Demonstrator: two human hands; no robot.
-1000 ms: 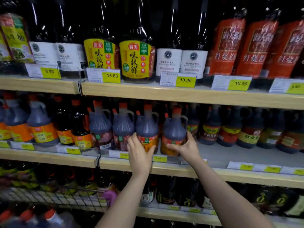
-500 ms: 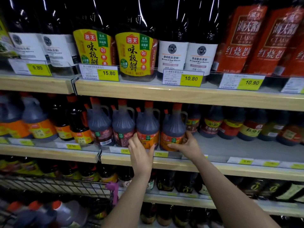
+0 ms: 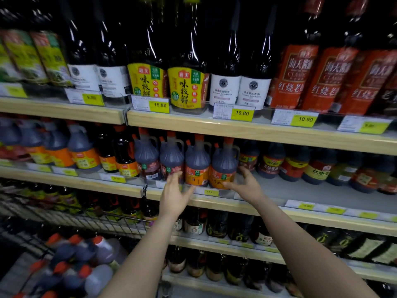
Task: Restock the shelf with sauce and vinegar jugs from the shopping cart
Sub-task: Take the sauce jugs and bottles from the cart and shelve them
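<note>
Left hand: the left hand (image 3: 175, 191) is held up in front of the middle shelf (image 3: 268, 208), fingers spread and relaxed, nothing gripped; whether the fingertips touch a jug can't really be told, it's blurry.
Right hand: the right hand (image 3: 245, 183) is loosened too, fingers fanned out just beside the lower right of the rightmost orange-label jug (image 3: 223, 166), thumb right by its label, no real hold seen.
Jugs on shelf: four dark jugs with red caps are lined up at the near edge of the middle shelf. The two on the right carry orange labels, and the second orange-label jug (image 3: 197, 166) stands upright between the hands.
Shopping cart: the shopping cart (image 3: 90, 222) is seen at lower left, wire rim near the shelf, with more red-capped jugs in the cart (image 3: 86, 261) lying inside, pretty blurred.
Upper shelf: tall dark bottles (image 3: 225, 72) are lined up above yellow price tags (image 3: 241, 114).
</note>
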